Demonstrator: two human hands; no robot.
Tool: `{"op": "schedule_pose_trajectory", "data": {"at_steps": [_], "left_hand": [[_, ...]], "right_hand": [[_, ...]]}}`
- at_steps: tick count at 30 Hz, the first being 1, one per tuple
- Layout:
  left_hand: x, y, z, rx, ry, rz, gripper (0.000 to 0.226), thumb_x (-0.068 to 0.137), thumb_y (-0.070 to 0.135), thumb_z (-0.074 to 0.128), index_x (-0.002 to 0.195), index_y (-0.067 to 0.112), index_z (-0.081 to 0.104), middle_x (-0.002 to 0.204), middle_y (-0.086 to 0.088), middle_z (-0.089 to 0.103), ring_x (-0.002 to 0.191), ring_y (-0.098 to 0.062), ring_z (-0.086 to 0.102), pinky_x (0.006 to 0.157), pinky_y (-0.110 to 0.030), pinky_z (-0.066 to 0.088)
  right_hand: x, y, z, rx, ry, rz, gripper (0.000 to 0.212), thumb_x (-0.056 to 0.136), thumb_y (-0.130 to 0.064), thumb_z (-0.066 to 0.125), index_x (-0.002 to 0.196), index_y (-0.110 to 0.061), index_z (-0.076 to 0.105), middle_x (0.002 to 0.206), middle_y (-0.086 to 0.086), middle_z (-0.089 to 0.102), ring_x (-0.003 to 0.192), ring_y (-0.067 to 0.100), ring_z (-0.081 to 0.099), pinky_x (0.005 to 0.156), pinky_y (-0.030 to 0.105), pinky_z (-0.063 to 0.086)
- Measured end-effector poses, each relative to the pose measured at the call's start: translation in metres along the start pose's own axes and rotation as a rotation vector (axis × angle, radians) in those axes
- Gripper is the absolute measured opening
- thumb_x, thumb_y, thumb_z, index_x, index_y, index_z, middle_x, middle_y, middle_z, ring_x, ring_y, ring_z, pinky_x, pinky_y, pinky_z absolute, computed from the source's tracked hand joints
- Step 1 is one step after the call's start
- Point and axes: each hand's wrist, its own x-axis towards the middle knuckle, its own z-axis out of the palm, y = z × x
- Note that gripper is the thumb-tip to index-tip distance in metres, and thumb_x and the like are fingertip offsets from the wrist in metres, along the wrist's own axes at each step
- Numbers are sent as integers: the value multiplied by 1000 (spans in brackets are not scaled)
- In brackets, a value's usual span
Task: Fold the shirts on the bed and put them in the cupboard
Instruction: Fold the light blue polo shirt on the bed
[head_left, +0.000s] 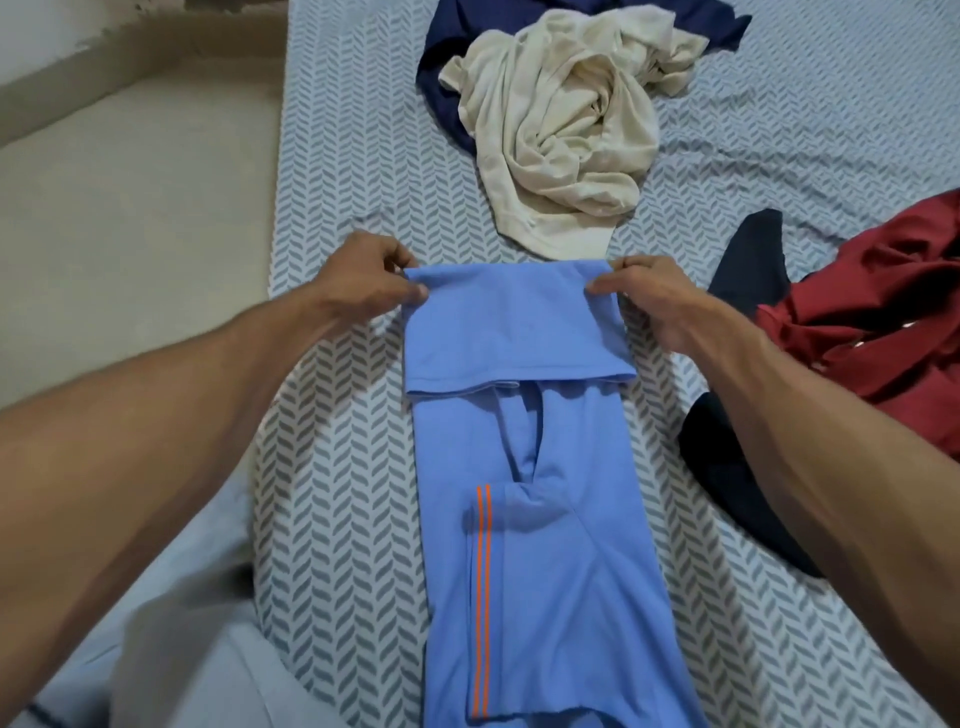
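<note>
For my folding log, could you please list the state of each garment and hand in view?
Blue shirt: flat on the bed, sides folded in, far end turned back.
Left hand: pinching the fold's left corner.
Right hand: pinching the fold's right corner.
Cream shirt: crumpled, unfolded.
Navy garment: unfolded, under the cream one.
Red shirt: crumpled, unfolded.

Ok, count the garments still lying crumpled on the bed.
4, maybe more hidden: a cream shirt on a navy one at the far end, and a red one over a dark one on the right.
</note>
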Motion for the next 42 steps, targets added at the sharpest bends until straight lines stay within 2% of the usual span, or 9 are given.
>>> {"op": "schedule_pose_trajectory", "data": {"at_steps": [3,6,11,19,25,28,34,39,42], "left_hand": [[-12,2,-4,-191,48,29,20,85,5,73,80,18,59,69,-6,59,58,-12,52,61,-31,43],[-35,12,-10,-229,59,93,20,89,-1,62,90,16,53,67,-12,58,45,-6,46,48,-25,40],[-92,43,-35,-229,60,224,23,84,-9,65,97,9,60,65,-10,57,46,-2,42,47,-18,37],[-224,58,-35,105,5,462,20,64,15,70,83,16,77,73,-3,74,68,-24,71,68,-38,59],[-294,38,7,367,-117,615,22,58,20,61,75,20,75,69,11,66,65,-12,61,67,-31,55],[-315,27,24,488,-251,594,19,56,22,60,73,22,70,72,8,68,68,-16,63,66,-32,54],[-337,10,53,627,-390,430,15,65,10,72,78,16,71,80,3,72,76,-20,65,68,-30,50],[-339,-9,67,631,-564,346,21,67,18,73,87,24,75,74,12,65,72,-12,61,69,-23,43],[-328,-15,65,334,-377,171,17,77,38,79,73,24,70,65,13,65,62,-6,59,66,-27,48]], "right_hand": [[-14,-6,-2,57,4,-21,29,74,-10,75,64,-21,50,68,7,54,60,21,51,55,28,39],[-31,-16,-6,155,-22,-73,26,82,-3,67,70,-22,55,72,-2,62,67,16,56,58,28,41],[-82,-27,-21,271,-126,-198,31,80,-8,82,100,-24,65,95,-2,69,85,12,64,72,29,43],[-208,31,-58,-187,-95,-544,21,79,2,81,82,-17,73,64,-11,68,58,-4,54,62,14,44],[-272,109,-54,-504,-117,-662,19,69,-13,85,75,-27,73,70,-8,70,59,-1,55,62,17,44],[-291,139,-45,-580,-154,-676,12,60,-35,69,72,-33,69,72,-13,71,68,2,65,73,30,54],[-311,177,-33,-737,-263,-646,15,60,-28,69,72,-36,67,71,-20,66,72,3,62,76,30,52],[-304,194,-20,-930,-350,-583,20,59,-44,56,76,-38,63,77,-22,62,82,5,60,83,39,51],[-293,182,-20,-664,-280,-535,21,66,-49,59,71,-31,68,77,-12,68,76,9,63,79,37,53]]}}
